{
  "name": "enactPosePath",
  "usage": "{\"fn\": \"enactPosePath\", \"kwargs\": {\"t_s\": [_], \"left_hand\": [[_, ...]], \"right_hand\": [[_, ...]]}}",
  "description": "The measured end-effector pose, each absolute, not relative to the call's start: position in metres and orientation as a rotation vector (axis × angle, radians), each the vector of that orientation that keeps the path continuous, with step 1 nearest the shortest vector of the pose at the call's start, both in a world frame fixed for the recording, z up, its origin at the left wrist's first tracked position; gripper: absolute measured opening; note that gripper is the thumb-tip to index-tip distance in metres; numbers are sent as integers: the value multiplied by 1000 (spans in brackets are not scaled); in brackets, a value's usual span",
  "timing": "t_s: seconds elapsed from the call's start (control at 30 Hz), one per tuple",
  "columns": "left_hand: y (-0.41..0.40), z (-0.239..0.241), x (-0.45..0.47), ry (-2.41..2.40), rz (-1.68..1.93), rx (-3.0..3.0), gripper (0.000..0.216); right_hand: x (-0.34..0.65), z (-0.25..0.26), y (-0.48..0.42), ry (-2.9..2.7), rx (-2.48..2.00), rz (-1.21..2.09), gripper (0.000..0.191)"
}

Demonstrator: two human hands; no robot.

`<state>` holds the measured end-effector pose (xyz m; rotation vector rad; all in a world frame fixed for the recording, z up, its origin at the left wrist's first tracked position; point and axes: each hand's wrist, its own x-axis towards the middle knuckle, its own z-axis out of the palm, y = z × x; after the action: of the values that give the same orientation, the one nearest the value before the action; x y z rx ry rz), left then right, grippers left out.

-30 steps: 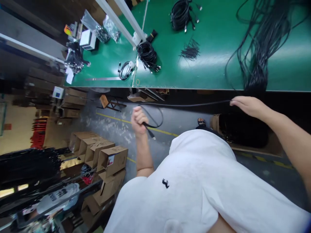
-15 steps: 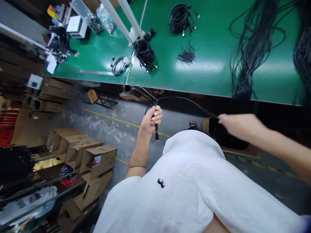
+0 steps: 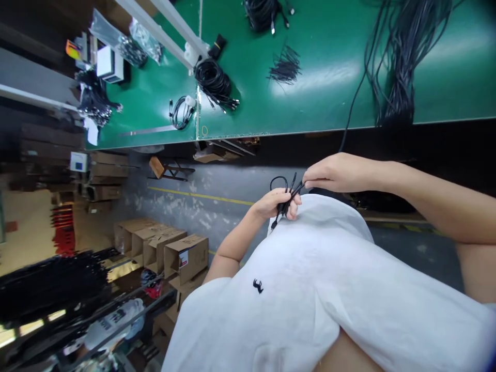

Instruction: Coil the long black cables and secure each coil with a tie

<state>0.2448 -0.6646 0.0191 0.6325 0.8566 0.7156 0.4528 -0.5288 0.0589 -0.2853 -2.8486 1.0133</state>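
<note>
In front of my white shirt, my left hand point(image 3: 277, 202) is closed around a black cable point(image 3: 284, 206) gathered into small loops. One plug end of the cable hangs below the fingers. Just to the right, my right hand point(image 3: 329, 173) pinches the same cable close to the loops. From behind my right hand a length of cable runs up to the green workbench point(image 3: 329, 93), towards a long loose bundle of black cables point(image 3: 401, 77). The fingertips of my right hand are partly hidden.
On the bench are a tied cable coil point(image 3: 215, 82), a pile of short black ties point(image 3: 285, 66), another coil point(image 3: 261, 13) at the far edge and a small coil point(image 3: 181, 111). Metal posts point(image 3: 180, 31) rise at left. Open cardboard boxes point(image 3: 186, 256) stand on the floor.
My right hand has come in from the far right to beside my left hand. The cable, earlier stretched between them, is now gathered in loops. The view has shifted.
</note>
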Motion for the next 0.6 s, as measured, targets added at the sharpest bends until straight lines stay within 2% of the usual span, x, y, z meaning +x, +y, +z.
{"fn": "enactPosePath", "kwargs": {"t_s": [0.07,0.2,0.3,0.47,0.6], "left_hand": [[-666,19,244,876,740,522,33],[-669,22,245,946,806,277,45],[-670,26,247,991,906,144,46],[-668,28,247,1071,1028,75,41],[-668,27,244,1069,975,100,48]], "right_hand": [[449,51,-523,-2773,-275,1078,36],[445,26,-504,-2580,-313,1233,40],[449,11,-495,-2504,-388,1285,40],[452,20,-494,-2467,-479,1250,41],[441,22,-485,-2458,-445,1231,44]]}}
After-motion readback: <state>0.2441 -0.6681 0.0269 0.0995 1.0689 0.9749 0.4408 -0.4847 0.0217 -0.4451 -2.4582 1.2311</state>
